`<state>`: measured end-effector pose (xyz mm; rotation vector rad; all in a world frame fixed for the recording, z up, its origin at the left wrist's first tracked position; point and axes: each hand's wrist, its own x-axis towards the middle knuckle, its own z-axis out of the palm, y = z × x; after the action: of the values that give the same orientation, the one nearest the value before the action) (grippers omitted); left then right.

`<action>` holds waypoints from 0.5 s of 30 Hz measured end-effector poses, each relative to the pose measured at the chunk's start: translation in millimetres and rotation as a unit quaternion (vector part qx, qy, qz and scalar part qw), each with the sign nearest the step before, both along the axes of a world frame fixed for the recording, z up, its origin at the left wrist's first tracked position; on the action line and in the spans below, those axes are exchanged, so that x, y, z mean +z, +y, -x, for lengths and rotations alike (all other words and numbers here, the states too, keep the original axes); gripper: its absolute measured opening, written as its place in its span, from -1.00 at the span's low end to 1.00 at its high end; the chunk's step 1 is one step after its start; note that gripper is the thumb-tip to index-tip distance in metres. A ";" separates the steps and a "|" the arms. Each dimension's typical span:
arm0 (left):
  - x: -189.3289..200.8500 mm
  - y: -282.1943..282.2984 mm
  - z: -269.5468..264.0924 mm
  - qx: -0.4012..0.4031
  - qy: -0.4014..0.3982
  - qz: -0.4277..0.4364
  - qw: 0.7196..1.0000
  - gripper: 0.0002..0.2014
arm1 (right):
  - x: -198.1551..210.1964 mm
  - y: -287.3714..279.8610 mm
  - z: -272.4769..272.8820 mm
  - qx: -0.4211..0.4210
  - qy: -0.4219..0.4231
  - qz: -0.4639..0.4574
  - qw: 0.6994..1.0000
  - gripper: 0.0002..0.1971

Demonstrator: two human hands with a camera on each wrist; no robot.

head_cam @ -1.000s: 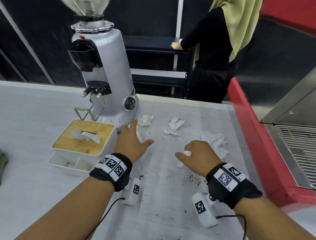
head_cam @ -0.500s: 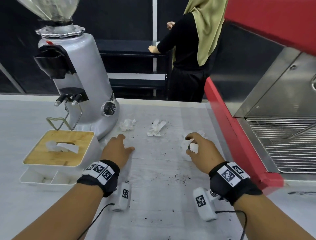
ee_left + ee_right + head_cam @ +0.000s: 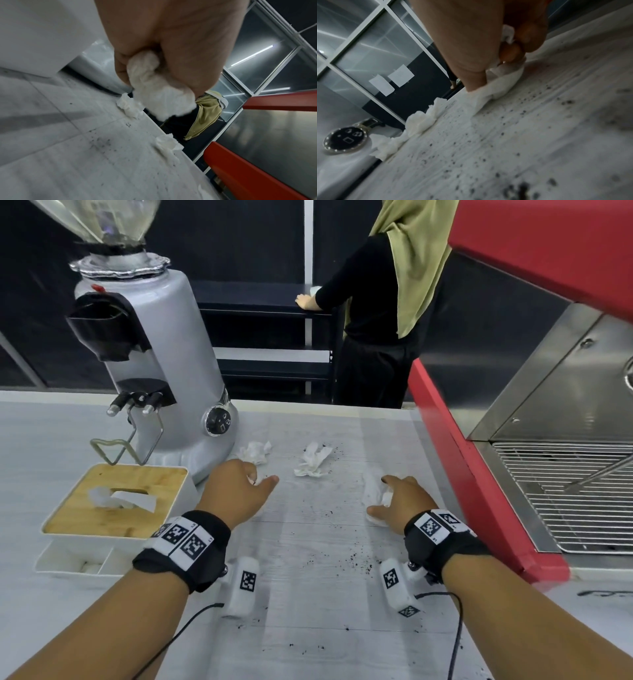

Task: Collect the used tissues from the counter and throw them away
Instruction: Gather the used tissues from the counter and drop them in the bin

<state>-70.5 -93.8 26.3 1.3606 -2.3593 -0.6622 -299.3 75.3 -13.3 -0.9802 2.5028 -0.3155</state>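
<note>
Tissues on counter [image 3: 325, 542]: L hand [image 3: 236, 494] has fingers curled tight round a wad [image 3: 159, 92], lifted just off the surface beside the grinder [image 3: 164, 364]. R hand [image 3: 399, 501] pinches a 2nd tissue [image 3: 498, 83] w/ thumb and fingertips, tissue touching counter near the red machine [image 3: 479, 474]. 2 more crumpled tissues lie loose further back: one [image 3: 255, 451] by grinder base, one [image 3: 313, 460] mid-counter. Dark specks scattered around.
</note>
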 end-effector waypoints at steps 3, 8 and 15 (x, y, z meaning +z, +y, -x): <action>-5.8 -12.3 4.2 0.003 0.013 -0.002 1.000 -0.60 | -3.1 -2.7 3.3 0.017 0.025 0.008 0.999 -0.81; -9.3 -28.7 8.8 -0.007 0.079 -0.034 0.996 -0.85 | 0.2 -6.4 0.1 -0.021 0.019 0.104 0.994 -0.70; -13.5 -54.5 28.3 -0.019 -0.020 0.007 1.000 -0.52 | 18.3 -16.4 -15.6 -0.025 0.000 0.221 0.975 -0.40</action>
<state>-98.8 -148.3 12.7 1.3386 -2.4225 -0.6346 -283.7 58.9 5.0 -1.0744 2.5123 -0.9191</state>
